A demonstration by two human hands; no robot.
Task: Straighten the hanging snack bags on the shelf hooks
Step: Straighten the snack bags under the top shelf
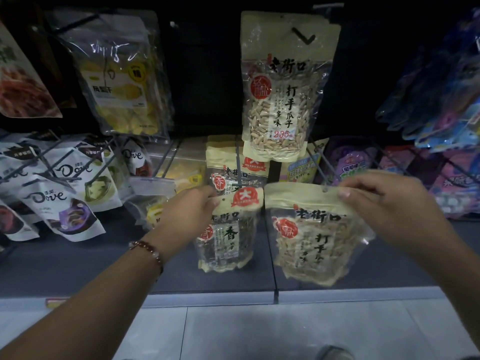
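A dark shelf (pixel 78 266) unit of slanted wire hooks (pixel 323 165) fills a dim shop aisle, above pale floor tiles (pixel 259 331). Glossy clear-windowed pouches hang in rows — white chocolate bags (pixel 65 196) at left, purple packets (pixel 348 162) at right. A tall beige seed bag (pixel 283 97) hangs on the upper hook. Below it, the left hand (pixel 187 211), a beaded bracelet (pixel 150 253) at its wrist, grips the top edge of a dark-seed bag (pixel 231 229); the right hand (pixel 384 203) pinches the header of a crinkled pale-seed bag (pixel 314 235) — both bags low on the front row, side by side.
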